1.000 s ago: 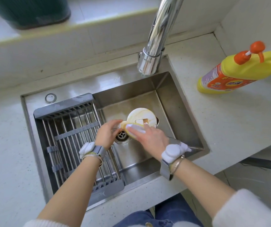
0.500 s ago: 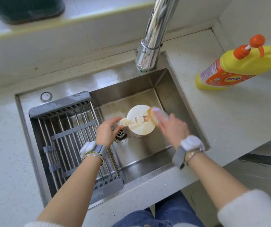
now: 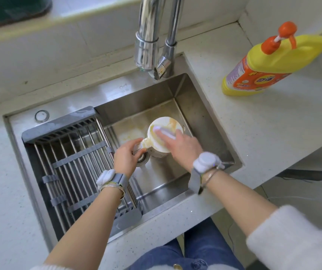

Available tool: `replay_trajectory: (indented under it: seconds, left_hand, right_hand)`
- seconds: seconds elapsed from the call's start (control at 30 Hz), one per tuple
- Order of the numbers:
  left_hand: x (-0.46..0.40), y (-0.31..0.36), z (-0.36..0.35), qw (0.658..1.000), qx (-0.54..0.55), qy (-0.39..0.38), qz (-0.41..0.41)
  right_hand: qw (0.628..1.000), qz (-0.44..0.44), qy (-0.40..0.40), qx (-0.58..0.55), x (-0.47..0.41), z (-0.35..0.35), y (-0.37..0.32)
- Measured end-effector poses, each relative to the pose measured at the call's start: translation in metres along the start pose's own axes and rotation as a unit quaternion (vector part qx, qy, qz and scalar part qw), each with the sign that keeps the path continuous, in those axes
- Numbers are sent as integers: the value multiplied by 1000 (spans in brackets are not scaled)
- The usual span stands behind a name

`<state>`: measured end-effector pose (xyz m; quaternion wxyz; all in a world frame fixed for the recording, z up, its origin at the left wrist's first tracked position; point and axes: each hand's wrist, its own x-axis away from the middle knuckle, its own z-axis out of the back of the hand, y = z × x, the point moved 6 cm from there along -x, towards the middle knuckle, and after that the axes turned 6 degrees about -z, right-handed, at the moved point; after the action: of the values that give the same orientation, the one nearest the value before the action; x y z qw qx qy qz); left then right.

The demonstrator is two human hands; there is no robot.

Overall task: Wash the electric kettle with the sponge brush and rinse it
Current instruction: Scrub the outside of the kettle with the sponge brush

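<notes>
Both hands [image 3: 126, 155] on kettle [image 3: 163, 138]

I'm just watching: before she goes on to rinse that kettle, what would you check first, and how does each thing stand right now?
1. Kettle steadied: ok, the left hand grips its handle.
2. Sponge brush in hand: ok, the right hand presses it on the lid.
3. Lid scrubbed clean: not ok, yellowish smears remain on top.
4. Water running from the faucet: not ok, no stream visible.
5. Kettle inside the sink: ok, standing beside the drain.
6. Inside of the kettle washed: cannot tell, lid is closed.
</notes>
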<state>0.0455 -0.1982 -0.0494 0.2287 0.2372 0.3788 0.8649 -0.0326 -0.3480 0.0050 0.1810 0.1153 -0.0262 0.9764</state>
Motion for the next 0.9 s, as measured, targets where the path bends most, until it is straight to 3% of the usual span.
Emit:
replay_trajectory:
  seconds: [0.17, 0.3, 0.37, 0.47, 0.63, 0.8, 0.9]
  left_hand:
    - [0, -8, 0, 999, 30, -16, 30]
    - [1, -15, -2, 997, 45, -40, 39]
    - [0, -17, -1, 997, 37, -27, 54]
    - [-1, -22, -2, 997, 45, -36, 48]
    - [-9, -9, -11, 993, -45, -106, -32]
    - [-11, -3, -28, 987, -74, -140, -33]
    - [-10, -2, -30, 986, -93, -135, -40]
  right_hand:
    - [981, -191, -36, 3, -21, 4, 56]
    - [995, -84, -34, -39, -11, 3, -12]
    - [1000, -12, 14, 4, 10, 3, -51]
    - [998, 43, -14, 43, 35, -10, -59]
    - [998, -56, 24, 17, 41, 1, 12]
    - [974, -221, -30, -41, 22, 8, 65]
    - [986, -152, -50, -41, 11, 11, 39]
